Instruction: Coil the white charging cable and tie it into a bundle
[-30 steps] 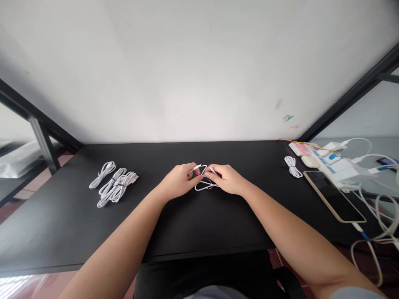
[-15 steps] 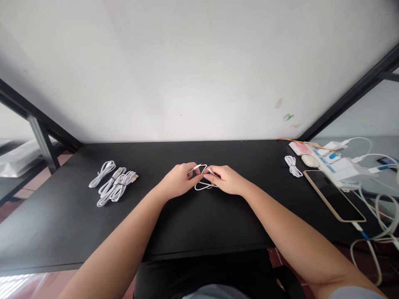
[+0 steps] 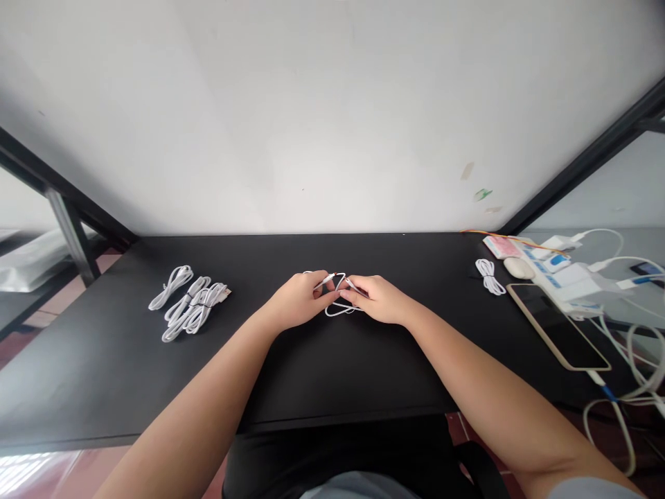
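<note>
White cable, both hands on it, mid-frame

My left hand [image 3: 323,287] and right hand [image 3: 353,289] each pinch the white cable [image 3: 340,310], its loop drooping between them over the tabletop [image 3: 312,381].

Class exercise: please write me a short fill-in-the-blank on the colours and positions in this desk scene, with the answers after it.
The left hand and right hand hold a cable that is ____ in colour.
The tabletop is ____ in colour.
The phone lies towards the person's ____ side.

Missing words: white; black; right
</note>
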A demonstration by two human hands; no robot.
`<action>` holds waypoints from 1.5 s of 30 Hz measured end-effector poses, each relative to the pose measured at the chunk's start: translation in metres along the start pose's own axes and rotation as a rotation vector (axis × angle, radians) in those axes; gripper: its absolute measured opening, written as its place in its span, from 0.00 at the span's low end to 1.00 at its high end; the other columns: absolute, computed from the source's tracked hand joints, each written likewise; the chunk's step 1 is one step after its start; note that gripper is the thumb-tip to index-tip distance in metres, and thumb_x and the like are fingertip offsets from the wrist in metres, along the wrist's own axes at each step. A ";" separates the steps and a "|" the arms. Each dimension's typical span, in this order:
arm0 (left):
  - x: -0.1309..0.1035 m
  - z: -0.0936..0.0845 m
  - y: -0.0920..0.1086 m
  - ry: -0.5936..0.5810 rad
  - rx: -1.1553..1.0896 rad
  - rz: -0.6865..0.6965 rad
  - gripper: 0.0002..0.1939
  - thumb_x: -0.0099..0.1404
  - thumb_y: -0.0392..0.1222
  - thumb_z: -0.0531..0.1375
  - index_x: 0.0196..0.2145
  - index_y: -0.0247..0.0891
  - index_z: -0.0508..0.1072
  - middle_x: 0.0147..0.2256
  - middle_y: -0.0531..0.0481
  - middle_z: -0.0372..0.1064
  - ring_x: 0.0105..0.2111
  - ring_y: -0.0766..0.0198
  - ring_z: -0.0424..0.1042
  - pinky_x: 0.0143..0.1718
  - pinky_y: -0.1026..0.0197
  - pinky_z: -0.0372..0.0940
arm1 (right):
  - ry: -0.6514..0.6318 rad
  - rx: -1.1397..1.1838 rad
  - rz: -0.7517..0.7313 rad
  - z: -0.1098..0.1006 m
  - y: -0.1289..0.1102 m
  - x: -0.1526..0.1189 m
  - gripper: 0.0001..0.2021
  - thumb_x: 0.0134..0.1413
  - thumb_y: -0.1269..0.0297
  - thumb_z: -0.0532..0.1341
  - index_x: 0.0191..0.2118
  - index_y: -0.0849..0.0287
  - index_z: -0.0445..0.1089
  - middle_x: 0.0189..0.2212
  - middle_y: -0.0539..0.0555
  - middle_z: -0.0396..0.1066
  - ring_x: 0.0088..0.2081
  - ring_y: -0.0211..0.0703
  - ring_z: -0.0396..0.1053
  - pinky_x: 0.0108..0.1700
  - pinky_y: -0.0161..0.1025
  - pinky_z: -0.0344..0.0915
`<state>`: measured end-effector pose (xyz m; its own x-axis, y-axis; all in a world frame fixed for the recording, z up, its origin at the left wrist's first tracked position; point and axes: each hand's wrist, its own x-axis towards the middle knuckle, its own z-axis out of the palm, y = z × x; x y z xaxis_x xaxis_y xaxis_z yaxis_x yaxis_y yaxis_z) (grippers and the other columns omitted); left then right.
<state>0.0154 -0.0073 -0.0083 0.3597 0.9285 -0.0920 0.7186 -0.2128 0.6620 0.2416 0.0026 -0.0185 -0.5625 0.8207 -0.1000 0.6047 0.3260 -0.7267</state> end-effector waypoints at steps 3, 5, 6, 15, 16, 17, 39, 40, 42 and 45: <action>0.001 0.000 -0.001 -0.007 0.007 0.009 0.19 0.65 0.59 0.58 0.38 0.40 0.74 0.26 0.56 0.65 0.24 0.75 0.59 0.28 0.69 0.53 | -0.004 -0.009 0.004 0.000 0.001 0.000 0.21 0.68 0.44 0.52 0.44 0.56 0.72 0.27 0.46 0.64 0.27 0.33 0.55 0.32 0.35 0.52; 0.001 0.000 -0.001 -0.016 0.012 0.012 0.20 0.65 0.60 0.58 0.38 0.41 0.74 0.26 0.56 0.65 0.24 0.74 0.60 0.28 0.69 0.53 | -0.007 -0.008 0.004 0.000 0.001 0.000 0.21 0.68 0.44 0.52 0.46 0.56 0.73 0.27 0.47 0.64 0.27 0.33 0.56 0.32 0.35 0.52; 0.001 0.001 -0.001 -0.019 0.014 0.014 0.20 0.65 0.61 0.58 0.38 0.41 0.74 0.26 0.55 0.66 0.24 0.74 0.60 0.28 0.69 0.53 | -0.009 -0.006 0.004 0.000 0.001 0.000 0.21 0.68 0.44 0.52 0.46 0.55 0.73 0.27 0.47 0.64 0.27 0.33 0.56 0.32 0.35 0.52; 0.001 0.002 -0.004 -0.027 0.030 0.031 0.20 0.67 0.60 0.56 0.38 0.39 0.74 0.27 0.54 0.67 0.25 0.73 0.61 0.29 0.68 0.53 | -0.019 0.006 0.003 -0.001 -0.001 -0.001 0.21 0.68 0.44 0.52 0.45 0.56 0.72 0.28 0.48 0.68 0.27 0.33 0.58 0.32 0.35 0.53; 0.001 0.002 -0.004 -0.025 0.028 0.035 0.21 0.67 0.60 0.56 0.38 0.39 0.74 0.27 0.54 0.67 0.25 0.73 0.61 0.29 0.68 0.52 | -0.020 0.008 0.005 -0.001 -0.001 -0.001 0.21 0.68 0.44 0.52 0.45 0.55 0.72 0.29 0.48 0.69 0.27 0.34 0.58 0.33 0.35 0.53; 0.001 0.002 -0.004 -0.027 0.025 0.037 0.21 0.67 0.60 0.55 0.38 0.39 0.74 0.26 0.54 0.67 0.25 0.73 0.60 0.29 0.68 0.52 | -0.022 0.009 0.006 -0.001 -0.001 -0.001 0.21 0.68 0.44 0.52 0.45 0.55 0.72 0.29 0.48 0.70 0.27 0.34 0.59 0.33 0.35 0.54; 0.007 0.003 -0.004 0.022 -0.051 0.104 0.28 0.63 0.65 0.59 0.26 0.35 0.62 0.29 0.54 0.59 0.28 0.74 0.57 0.32 0.67 0.52 | 0.052 0.009 -0.060 0.002 0.004 0.004 0.23 0.71 0.47 0.48 0.33 0.59 0.68 0.32 0.51 0.68 0.32 0.35 0.62 0.37 0.36 0.57; 0.007 0.002 -0.005 0.013 -0.038 0.112 0.28 0.60 0.64 0.63 0.26 0.34 0.63 0.30 0.53 0.60 0.29 0.74 0.58 0.33 0.67 0.53 | 0.061 0.010 -0.064 0.002 0.004 0.004 0.24 0.71 0.47 0.48 0.34 0.59 0.69 0.33 0.51 0.68 0.33 0.35 0.63 0.38 0.36 0.58; 0.007 0.002 -0.006 -0.002 -0.022 0.096 0.28 0.57 0.62 0.67 0.25 0.34 0.64 0.33 0.53 0.61 0.30 0.74 0.58 0.34 0.67 0.55 | 0.075 0.013 -0.071 0.003 0.005 0.005 0.24 0.71 0.46 0.48 0.35 0.59 0.71 0.37 0.53 0.69 0.36 0.36 0.64 0.40 0.36 0.60; 0.007 0.004 -0.007 -0.008 -0.006 0.079 0.25 0.58 0.58 0.68 0.25 0.34 0.64 0.36 0.52 0.64 0.30 0.74 0.60 0.36 0.66 0.57 | 0.078 0.022 -0.079 0.003 0.005 0.005 0.24 0.71 0.46 0.48 0.38 0.58 0.72 0.40 0.54 0.70 0.38 0.37 0.66 0.43 0.37 0.61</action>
<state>0.0154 -0.0005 -0.0167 0.4202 0.9063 -0.0453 0.6843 -0.2837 0.6717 0.2403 0.0067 -0.0251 -0.5619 0.8272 0.0102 0.5473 0.3810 -0.7452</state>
